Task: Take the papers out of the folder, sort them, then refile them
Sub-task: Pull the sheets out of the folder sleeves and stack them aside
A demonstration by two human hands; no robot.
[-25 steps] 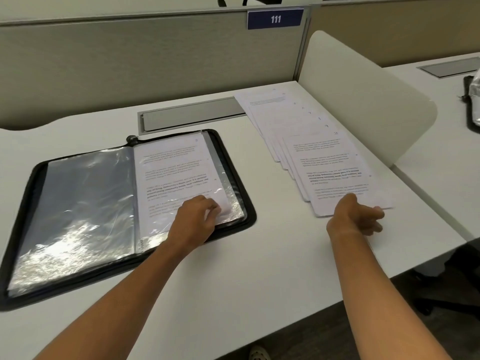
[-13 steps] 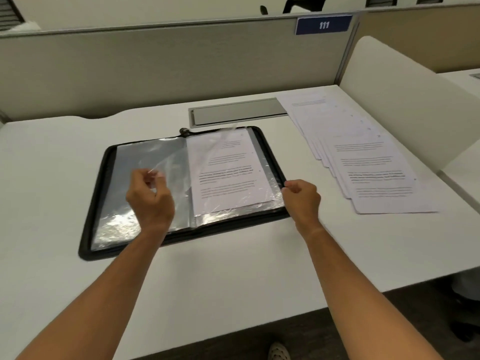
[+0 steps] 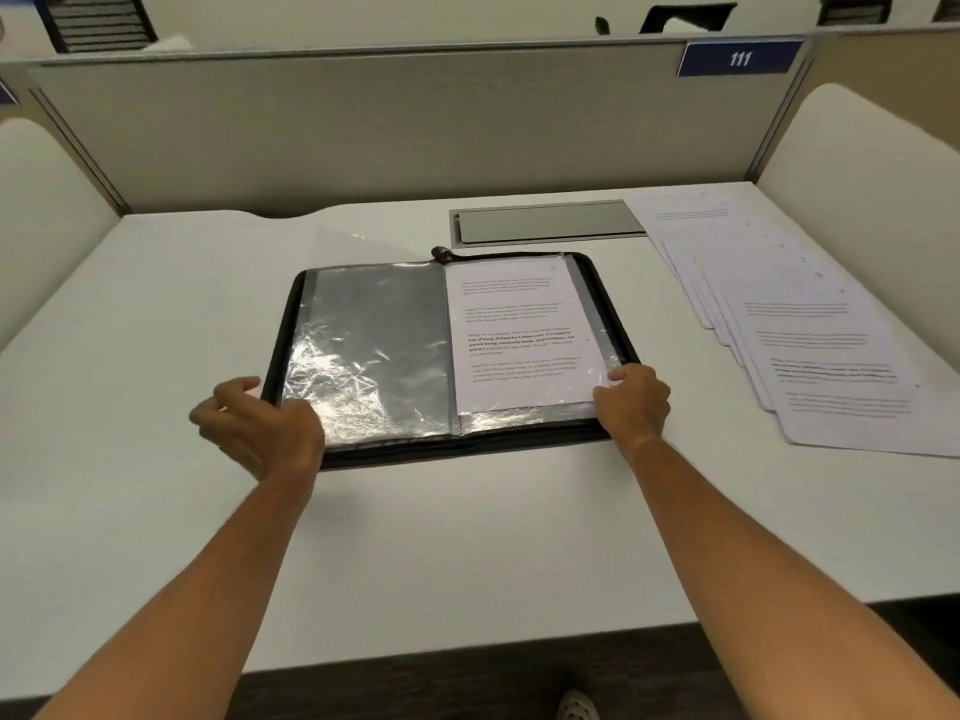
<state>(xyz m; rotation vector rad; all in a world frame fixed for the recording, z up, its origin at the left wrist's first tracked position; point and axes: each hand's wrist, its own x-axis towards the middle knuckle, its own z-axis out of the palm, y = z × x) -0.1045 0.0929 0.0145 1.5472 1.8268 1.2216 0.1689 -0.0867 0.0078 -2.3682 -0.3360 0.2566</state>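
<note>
Your right hand (image 3: 635,402) pinches the near right corner of the sheet (image 3: 519,332) sleeved in the open folder (image 3: 621,337), nearer than your left hand (image 3: 260,426), loose-fingered at the folder's near left corner. Sorted papers (image 3: 810,345) fan out farther right.

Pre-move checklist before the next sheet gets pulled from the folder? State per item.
1. Folder open flat on the desk: ok.
2. Printed sheet in the right sleeve: ok.
3. Left sleeve empty: ok.
4. Right hand at the sleeve's near right corner: ok; pinching sheet or only plastic: cannot tell.
5. Left hand steadying the folder's near left corner: cannot tell.
6. Fanned paper stack on the right, clear of both hands: ok.
</note>
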